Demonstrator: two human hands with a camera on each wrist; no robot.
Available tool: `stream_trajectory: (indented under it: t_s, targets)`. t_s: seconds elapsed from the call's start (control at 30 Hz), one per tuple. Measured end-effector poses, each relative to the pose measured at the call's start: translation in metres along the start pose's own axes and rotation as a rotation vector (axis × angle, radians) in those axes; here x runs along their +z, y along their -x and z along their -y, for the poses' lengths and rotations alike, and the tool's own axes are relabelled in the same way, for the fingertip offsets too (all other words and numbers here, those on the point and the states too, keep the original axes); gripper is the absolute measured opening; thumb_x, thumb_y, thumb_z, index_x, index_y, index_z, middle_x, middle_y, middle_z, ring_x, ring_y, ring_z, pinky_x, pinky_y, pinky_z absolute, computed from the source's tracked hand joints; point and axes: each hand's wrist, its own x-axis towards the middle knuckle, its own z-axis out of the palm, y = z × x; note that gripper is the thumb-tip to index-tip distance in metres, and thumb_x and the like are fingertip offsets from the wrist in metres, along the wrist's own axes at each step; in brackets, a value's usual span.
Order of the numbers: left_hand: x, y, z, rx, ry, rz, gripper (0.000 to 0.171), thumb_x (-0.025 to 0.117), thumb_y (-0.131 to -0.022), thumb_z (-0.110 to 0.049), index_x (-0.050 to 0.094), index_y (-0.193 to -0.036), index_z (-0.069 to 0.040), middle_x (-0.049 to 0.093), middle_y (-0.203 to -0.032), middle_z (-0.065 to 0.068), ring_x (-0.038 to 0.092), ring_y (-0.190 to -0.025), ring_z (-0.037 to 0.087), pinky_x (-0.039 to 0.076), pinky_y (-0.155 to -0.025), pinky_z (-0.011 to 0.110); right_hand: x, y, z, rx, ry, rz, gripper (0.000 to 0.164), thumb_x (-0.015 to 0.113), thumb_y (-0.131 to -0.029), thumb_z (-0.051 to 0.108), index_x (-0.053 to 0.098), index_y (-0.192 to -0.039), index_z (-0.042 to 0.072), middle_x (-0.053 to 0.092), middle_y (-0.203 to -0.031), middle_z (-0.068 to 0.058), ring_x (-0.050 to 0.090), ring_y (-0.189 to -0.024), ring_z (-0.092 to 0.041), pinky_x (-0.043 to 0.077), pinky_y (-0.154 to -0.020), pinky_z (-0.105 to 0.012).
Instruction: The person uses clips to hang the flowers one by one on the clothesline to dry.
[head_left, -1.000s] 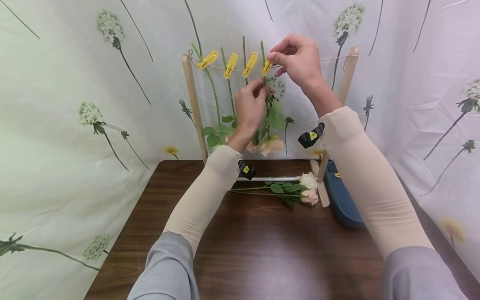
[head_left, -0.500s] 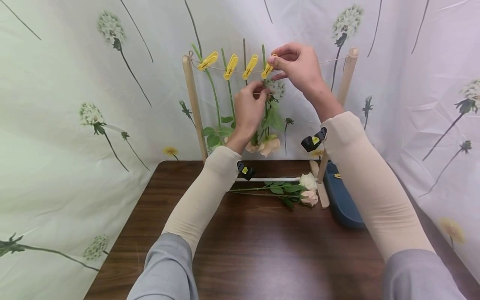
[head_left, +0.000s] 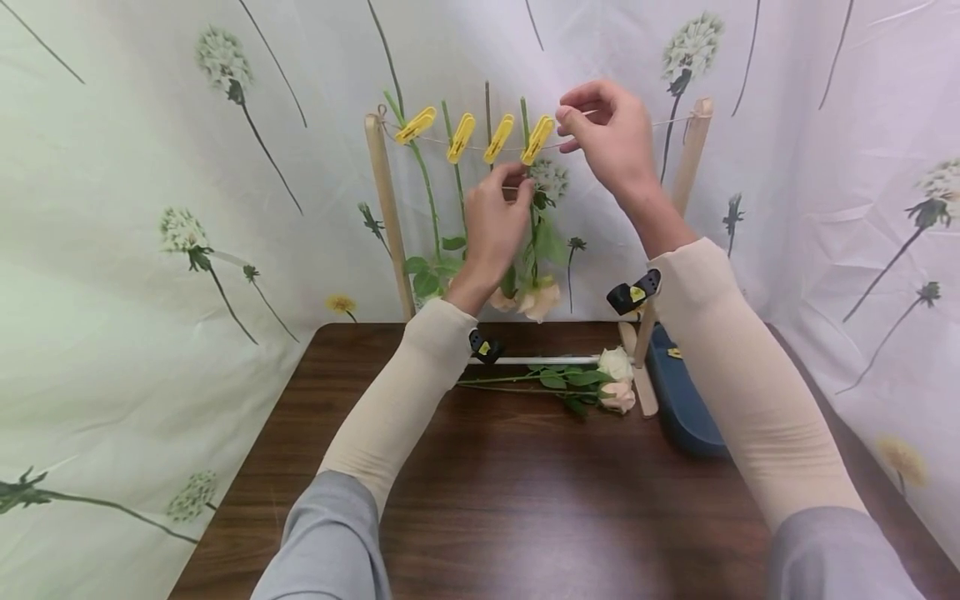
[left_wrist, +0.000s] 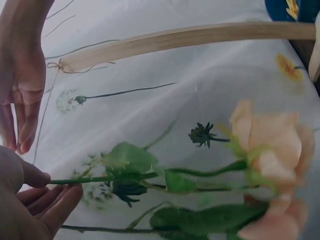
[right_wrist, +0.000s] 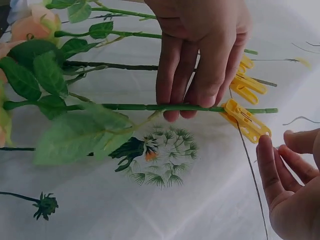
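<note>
Backed off the yellow clip (head_left: 537, 140), my right grip (head_left: 611, 137) is released; my left grip (head_left: 497, 218) pinches the rose (head_left: 540, 298) pegged head-down on the string (right_wrist: 252, 172). If the bite's shallow, it could slip.

- peachy rose (left_wrist: 275, 147), hanging bloom-down, green stem pretty much upright, furthest right on the string (right_wrist: 253, 175)
- yellow clothespin (head_left: 537, 140), kinda tilted, clipped over that stem
</note>
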Motion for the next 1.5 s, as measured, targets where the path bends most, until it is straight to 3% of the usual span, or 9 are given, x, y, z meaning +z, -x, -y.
stream_trajectory:
  t_s: [0.13,0.3,0.43,0.57,0.83,1.1,1.3,1.5]
  targets:
    - [-0.006,0.004,-0.002,0.067,-0.064,-0.001,0.025,0.063,-0.107,-0.011,0.072,-0.128,-0.001,0.078,-0.118,0.012,0.076,-0.104,0.021,0.061,-0.091,0.021,-0.005,0.005,-0.002,-0.010,-0.028,-0.015,0.015,0.068,-0.103,0.013,0.072,-0.113,0.002,0.068,-0.096,0.003,0.072,-0.088,-0.017,0.062,-0.076,-0.022]
    - [-0.016,0.011,-0.004,0.135,-0.078,-0.003,0.023,0.061,-0.107,-0.009,0.073,-0.125,0.000,0.076,-0.114,0.014,0.075,-0.101,0.022,0.061,-0.087,0.024,-0.013,0.014,-0.007,-0.029,-0.062,-0.007,0.007,0.069,-0.103,0.011,0.073,-0.105,0.005,0.069,-0.093,0.002,0.071,-0.082,-0.016,0.062,-0.071,-0.020]
    - [-0.024,0.016,0.001,0.167,-0.098,-0.005,0.020,0.062,-0.107,-0.008,0.074,-0.119,0.002,0.077,-0.110,0.015,0.074,-0.096,0.024,0.063,-0.083,0.030,-0.020,0.021,-0.014,-0.035,-0.059,0.003,0.006,0.070,-0.102,0.010,0.073,-0.098,0.010,0.071,-0.091,0.001,0.070,-0.080,-0.013,0.061,-0.068,-0.020]
    - [-0.033,0.023,0.011,0.188,-0.083,0.011,0.018,0.062,-0.106,-0.007,0.075,-0.113,0.003,0.078,-0.104,0.016,0.074,-0.090,0.026,0.063,-0.079,0.034,-0.027,0.028,-0.023,-0.039,-0.027,0.012,0.006,0.069,-0.103,0.011,0.074,-0.099,0.008,0.072,-0.090,0.004,0.070,-0.080,-0.012,0.060,-0.066,-0.020]
    - [-0.052,0.045,0.039,0.129,-0.009,0.190,0.018,0.061,-0.108,-0.010,0.074,-0.113,0.002,0.076,-0.089,0.013,0.070,-0.077,0.022,0.056,-0.068,0.028,-0.046,0.041,-0.047,-0.036,0.024,0.023,0.011,0.069,-0.104,0.014,0.073,-0.103,0.003,0.071,-0.089,0.008,0.071,-0.079,-0.008,0.059,-0.064,-0.018]
    - [-0.066,0.069,0.072,0.101,-0.027,0.341,0.020,0.060,-0.109,-0.012,0.074,-0.113,0.001,0.075,-0.086,0.015,0.072,-0.071,0.026,0.054,-0.058,0.023,-0.069,0.058,-0.067,0.029,0.121,0.046,0.022,0.069,-0.106,0.024,0.073,-0.110,0.003,0.071,-0.094,0.009,0.070,-0.081,-0.008,0.059,-0.066,-0.015]
    - [-0.072,0.090,0.096,0.077,-0.068,0.425,0.017,0.061,-0.107,-0.011,0.075,-0.111,-0.003,0.074,-0.083,0.009,0.071,-0.069,0.023,0.055,-0.058,0.026,-0.089,0.070,-0.083,0.088,0.193,0.038,0.030,0.066,-0.107,0.030,0.072,-0.114,0.001,0.071,-0.093,0.010,0.071,-0.080,-0.008,0.058,-0.064,-0.016]
    - [-0.077,0.109,0.122,-0.019,-0.081,0.502,0.016,0.061,-0.108,-0.012,0.075,-0.112,-0.005,0.075,-0.085,0.010,0.073,-0.071,0.026,0.058,-0.061,0.026,-0.111,0.080,-0.106,0.153,0.248,0.030,0.031,0.065,-0.108,0.031,0.071,-0.116,0.002,0.070,-0.089,0.013,0.070,-0.077,-0.006,0.058,-0.062,-0.015]
